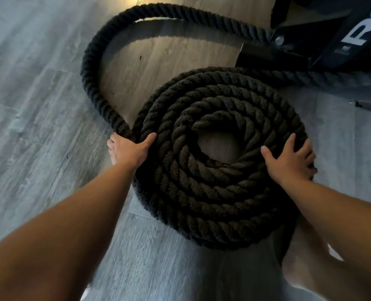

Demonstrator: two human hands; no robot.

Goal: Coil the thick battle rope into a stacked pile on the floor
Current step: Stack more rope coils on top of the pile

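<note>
A thick black battle rope lies on the wood-look floor as a round stacked coil (212, 181) with a small open hole in its middle. A loose length of the rope (97, 68) leaves the coil's left edge, arcs away to the back and runs right toward a black rig. My left hand (130, 148) grips the coil's outer left turn where the loose length joins it, thumb on top. My right hand (288, 158) rests spread on the coil's right side, fingers curving over the outer edge.
A black metal rig base (273, 54) with a bolt and white lettering stands at the back right; the rope passes along it. Grey plank floor (38, 127) lies to the left and in front. My bare knee (299, 270) shows at the bottom right.
</note>
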